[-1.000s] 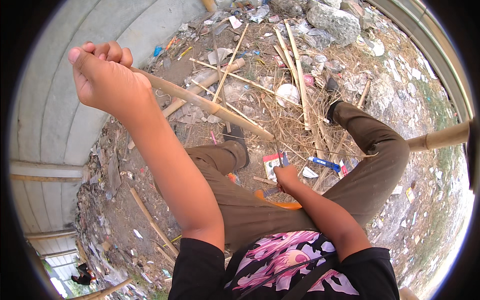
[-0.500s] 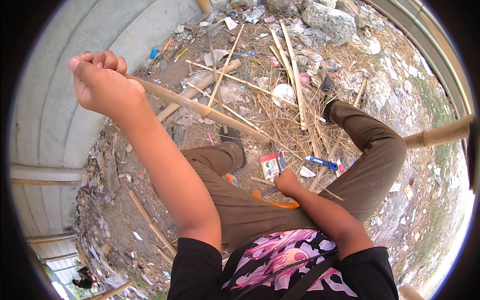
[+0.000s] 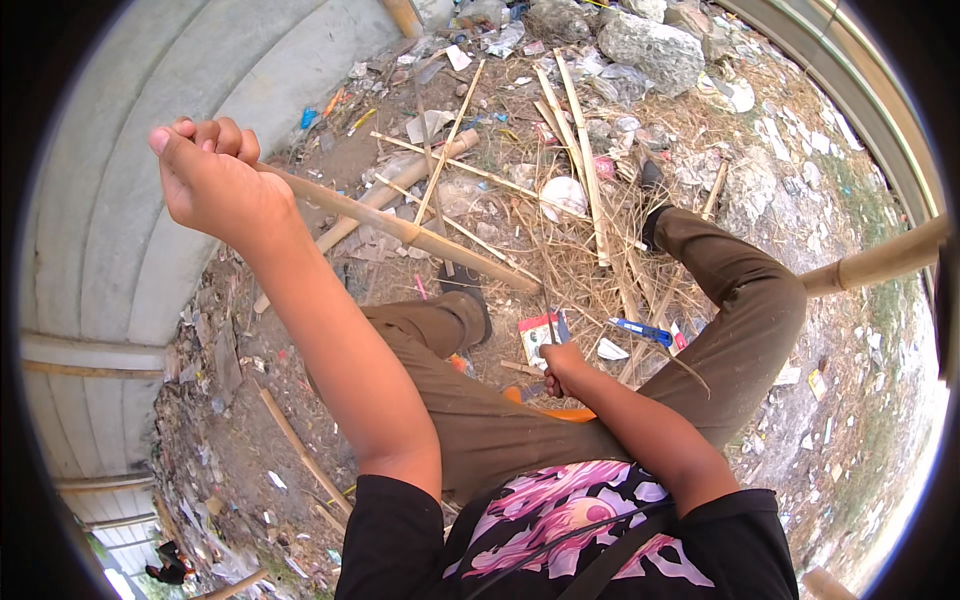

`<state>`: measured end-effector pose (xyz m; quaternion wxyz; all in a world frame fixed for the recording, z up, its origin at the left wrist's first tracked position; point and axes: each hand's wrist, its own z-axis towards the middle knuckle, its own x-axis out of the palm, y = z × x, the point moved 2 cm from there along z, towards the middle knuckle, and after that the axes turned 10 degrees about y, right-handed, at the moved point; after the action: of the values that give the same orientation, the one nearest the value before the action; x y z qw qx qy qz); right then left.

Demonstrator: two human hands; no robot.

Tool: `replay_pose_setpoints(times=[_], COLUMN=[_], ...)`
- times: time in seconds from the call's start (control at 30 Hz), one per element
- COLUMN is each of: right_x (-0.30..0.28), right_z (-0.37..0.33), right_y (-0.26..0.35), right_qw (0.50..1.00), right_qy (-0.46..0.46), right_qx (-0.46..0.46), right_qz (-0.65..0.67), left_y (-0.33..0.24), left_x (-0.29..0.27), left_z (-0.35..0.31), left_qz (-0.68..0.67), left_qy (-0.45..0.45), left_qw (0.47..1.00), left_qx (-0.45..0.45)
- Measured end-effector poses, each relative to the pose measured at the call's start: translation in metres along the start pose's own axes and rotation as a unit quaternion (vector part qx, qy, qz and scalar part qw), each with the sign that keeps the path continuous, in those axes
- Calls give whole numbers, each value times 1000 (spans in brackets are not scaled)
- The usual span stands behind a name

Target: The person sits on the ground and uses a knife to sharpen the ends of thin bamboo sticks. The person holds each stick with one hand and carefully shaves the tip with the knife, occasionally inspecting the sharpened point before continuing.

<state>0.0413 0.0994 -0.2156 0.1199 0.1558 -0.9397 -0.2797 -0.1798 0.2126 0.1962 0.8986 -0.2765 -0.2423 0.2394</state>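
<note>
My left hand (image 3: 220, 180), raised at the upper left, is closed round the upper end of a split bamboo pole (image 3: 410, 232). The pole slants down to the right, and its lower end is above the ground between my legs. Close to that end stands the narrow dark blade of a knife (image 3: 551, 322), pointing away from me. My right hand (image 3: 563, 370), low between my thighs, is closed round its handle, which the fingers mostly hide. Whether blade and bamboo touch, I cannot tell.
Thin bamboo strips (image 3: 582, 150) and a thicker bamboo pole (image 3: 375, 190) lie on the littered ground ahead. A blue cutter (image 3: 641, 331) and a small printed packet (image 3: 538, 338) lie near my right hand. A grey wall (image 3: 150, 130) rises at left; a large rock (image 3: 652, 52) sits far off.
My left hand has come slightly down and to the right, with the bamboo still in it. My right hand has shifted a little left with the knife.
</note>
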Motion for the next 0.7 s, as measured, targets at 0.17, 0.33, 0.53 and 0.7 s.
replay_pose_setpoints(times=[0.17, 0.33, 0.53, 0.7], right_x=[-1, -11, -10, 0], right_z=[-15, -22, -26, -31], right_y=[14, 36, 39, 41], right_qw=[987, 983, 999, 906], right_qy=[24, 70, 29, -93], right_qx=[51, 16, 15, -283], right_qz=[150, 167, -8, -299], left_y=[-1, -5, -10, -7], left_x=[-6, -2, 2, -18], left_z=[-4, 1, 2, 14], left_qz=[32, -125, -85, -191], left_qy=[-7, 83, 71, 151], left_qw=[999, 985, 987, 960], left_qx=[-16, -82, -118, -140])
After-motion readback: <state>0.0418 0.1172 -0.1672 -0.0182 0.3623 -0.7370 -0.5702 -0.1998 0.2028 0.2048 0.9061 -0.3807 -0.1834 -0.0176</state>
